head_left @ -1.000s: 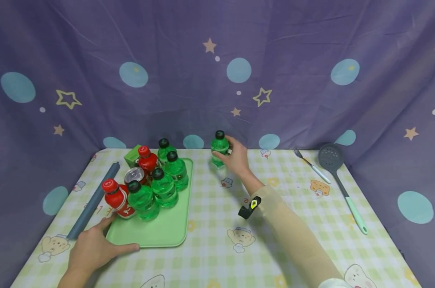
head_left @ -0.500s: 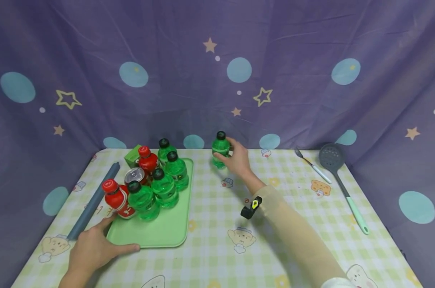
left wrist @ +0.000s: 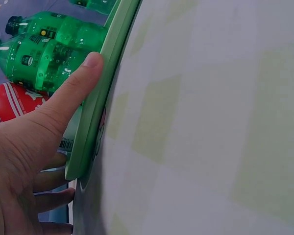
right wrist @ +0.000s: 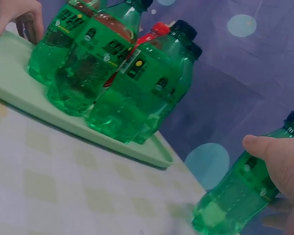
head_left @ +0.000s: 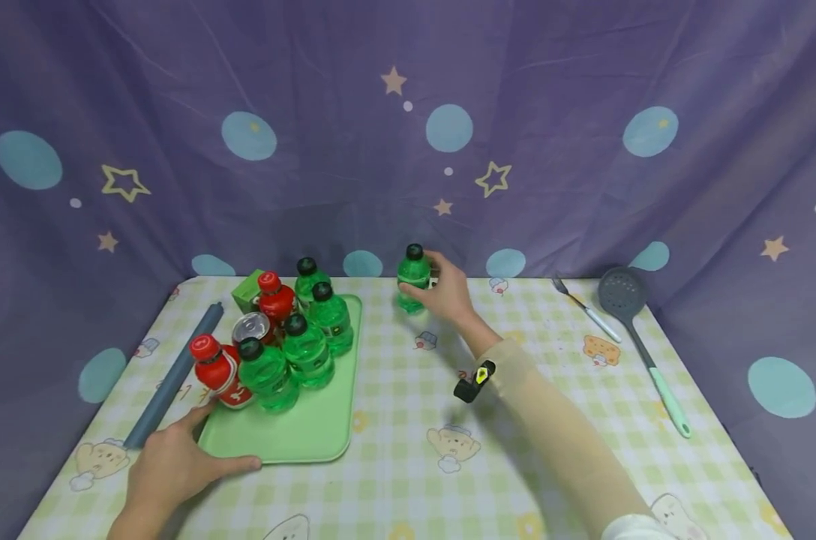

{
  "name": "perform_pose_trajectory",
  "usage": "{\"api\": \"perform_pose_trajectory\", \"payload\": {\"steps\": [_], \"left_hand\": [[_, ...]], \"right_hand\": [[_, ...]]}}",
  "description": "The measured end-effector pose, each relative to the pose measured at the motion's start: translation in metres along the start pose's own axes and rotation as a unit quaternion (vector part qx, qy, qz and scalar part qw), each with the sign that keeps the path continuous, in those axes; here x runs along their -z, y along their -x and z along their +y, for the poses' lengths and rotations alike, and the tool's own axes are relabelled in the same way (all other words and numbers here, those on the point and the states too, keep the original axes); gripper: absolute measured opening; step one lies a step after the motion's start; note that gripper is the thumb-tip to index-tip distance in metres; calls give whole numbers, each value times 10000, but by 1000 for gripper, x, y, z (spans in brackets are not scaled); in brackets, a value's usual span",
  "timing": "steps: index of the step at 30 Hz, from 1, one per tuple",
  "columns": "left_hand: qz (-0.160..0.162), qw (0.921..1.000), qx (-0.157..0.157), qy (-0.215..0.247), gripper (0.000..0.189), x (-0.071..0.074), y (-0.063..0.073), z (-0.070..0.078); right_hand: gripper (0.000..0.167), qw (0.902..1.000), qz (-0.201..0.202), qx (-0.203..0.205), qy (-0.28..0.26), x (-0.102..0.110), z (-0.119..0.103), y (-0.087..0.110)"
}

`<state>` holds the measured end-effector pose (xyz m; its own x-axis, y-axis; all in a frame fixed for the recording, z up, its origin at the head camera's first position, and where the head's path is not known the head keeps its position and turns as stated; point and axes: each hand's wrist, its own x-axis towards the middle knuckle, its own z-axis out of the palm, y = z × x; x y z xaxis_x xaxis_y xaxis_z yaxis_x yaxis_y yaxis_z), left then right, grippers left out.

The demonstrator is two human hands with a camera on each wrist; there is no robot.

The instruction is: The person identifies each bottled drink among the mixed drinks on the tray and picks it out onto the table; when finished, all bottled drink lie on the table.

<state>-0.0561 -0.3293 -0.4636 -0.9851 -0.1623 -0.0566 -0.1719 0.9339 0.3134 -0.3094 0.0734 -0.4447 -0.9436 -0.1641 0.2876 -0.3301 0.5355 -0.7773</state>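
Note:
My right hand grips a green plastic bottle with a black cap by its side, at the table's back edge. In the right wrist view that bottle has the thumb across its front. My left hand spans the near left corner of a light green tray. Its straight thumb lies on the rim in the left wrist view, the other fingers along the side. On the tray stand several similar green bottles, two red bottles with red caps, and a can.
A small green box is at the tray's back left corner. Left of the tray lies a grey-blue rod. At the right are a fork and a slotted turner. A purple curtain hangs behind the checked tablecloth.
Over the last second almost nothing moves: the right hand and its bottle shift very slightly right, then stay. The left hand keeps its place at the tray.

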Motion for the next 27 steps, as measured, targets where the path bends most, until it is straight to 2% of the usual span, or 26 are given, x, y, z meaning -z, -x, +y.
{"api": "perform_pose_trajectory", "payload": {"steps": [4,10,17,21,27], "left_hand": [[-48,10000,63,-21,145,2,0,-1],[-93,9999,62,5,145,0,-2,2],[80,10000,-58,10,145,-2,0,1],[122,9999,-80,30,144,-3,0,1],[145,9999,-69,35,143,-3,1,1]], "right_hand": [[80,9998,107,128,-62,5,-10,-4],[75,9986,275,369,-252,16,-29,-11],[71,9921,494,993,-587,20,-60,-16],[69,9866,436,1328,-844,17,-78,-16],[67,9796,129,1515,-1315,8,-97,-9]]}}
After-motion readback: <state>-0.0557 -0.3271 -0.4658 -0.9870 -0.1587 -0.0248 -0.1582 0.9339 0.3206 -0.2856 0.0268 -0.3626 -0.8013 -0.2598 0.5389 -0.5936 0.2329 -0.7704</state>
